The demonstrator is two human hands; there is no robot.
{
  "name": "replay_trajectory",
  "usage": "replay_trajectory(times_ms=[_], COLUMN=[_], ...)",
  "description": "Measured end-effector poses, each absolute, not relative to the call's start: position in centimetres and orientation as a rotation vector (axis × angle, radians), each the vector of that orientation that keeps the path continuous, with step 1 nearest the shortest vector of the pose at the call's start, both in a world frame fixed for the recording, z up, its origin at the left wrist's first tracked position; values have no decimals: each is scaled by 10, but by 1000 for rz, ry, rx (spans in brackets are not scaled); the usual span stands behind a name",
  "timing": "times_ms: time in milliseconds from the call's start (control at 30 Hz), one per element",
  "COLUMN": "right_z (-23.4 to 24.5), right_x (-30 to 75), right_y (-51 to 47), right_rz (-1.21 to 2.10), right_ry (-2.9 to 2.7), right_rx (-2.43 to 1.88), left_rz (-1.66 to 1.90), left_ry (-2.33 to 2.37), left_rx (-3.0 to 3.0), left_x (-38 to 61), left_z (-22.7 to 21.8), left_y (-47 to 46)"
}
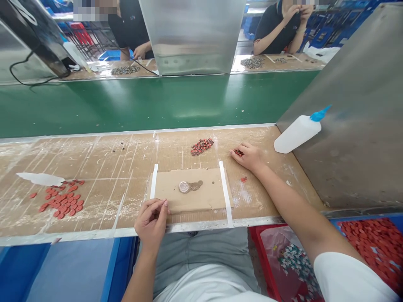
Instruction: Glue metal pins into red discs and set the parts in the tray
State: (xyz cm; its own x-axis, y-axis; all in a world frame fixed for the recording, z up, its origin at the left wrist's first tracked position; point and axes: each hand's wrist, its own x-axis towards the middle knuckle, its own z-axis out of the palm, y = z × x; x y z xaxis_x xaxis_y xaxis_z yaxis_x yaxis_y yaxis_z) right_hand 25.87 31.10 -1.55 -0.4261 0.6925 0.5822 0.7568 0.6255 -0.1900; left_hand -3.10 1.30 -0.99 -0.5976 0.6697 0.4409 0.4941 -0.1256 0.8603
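1. Small red pieces [238,152] sit in a tight cluster under the right hand [247,157], on the cardboard-covered bench [103,161].
2. Right hand half curled, palm down, fingertips [233,152] on or just over the cluster; probably pinching, though the fingers partly hide it.
3. Left hand [151,222] closed to a pinch at the near bench edge, thumb against fingers. Cannot tell whether anything lies between them.
4. Between the hands: a round metal disc [184,187] beside a brown smear [197,185] on a cardboard pad [208,199], flanked by white tape strips [154,181].
5. Beyond the pad, a heap of red strips [202,147]. Far left, scattered red discs [61,199].
6. Right of the hands, a white squeeze bottle [296,134] with a blue nozzle [320,113] lies against a steel partition [352,138].
7. Below right, a red crate [262,256] and a blue bin of red discs [371,247].
8. Across a green conveyor belt [126,107], two co-workers [277,29] sit at their own benches.
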Motion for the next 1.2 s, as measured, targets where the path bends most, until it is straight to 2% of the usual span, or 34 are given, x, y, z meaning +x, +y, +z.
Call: replay_trajectory(times_ms=[567, 867, 1000, 1100, 1200], right_z=[-11, -6, -5, -6, -7], right_x=[264, 273, 272, 270, 268], right_y=[316, 322, 320, 316, 314], right_rz=[127, 272, 310, 327, 320], right_ry=[-2054, -1696, -1672, -1744, -1839], right_rx=[-1233, -1414, -1424, -1391, -1344], left_rz=[1740, 1744, 1708, 1724, 1609], left_ry=[2101, 2164, 2296, 2151, 1766], left_rx=[1324, 1211, 1426, 1665, 1769], left_x=[-31, -33, -27, 0, 50], left_z=[-9, -10, -4, 7, 18], left_y=[16, 17, 14, 14, 23])
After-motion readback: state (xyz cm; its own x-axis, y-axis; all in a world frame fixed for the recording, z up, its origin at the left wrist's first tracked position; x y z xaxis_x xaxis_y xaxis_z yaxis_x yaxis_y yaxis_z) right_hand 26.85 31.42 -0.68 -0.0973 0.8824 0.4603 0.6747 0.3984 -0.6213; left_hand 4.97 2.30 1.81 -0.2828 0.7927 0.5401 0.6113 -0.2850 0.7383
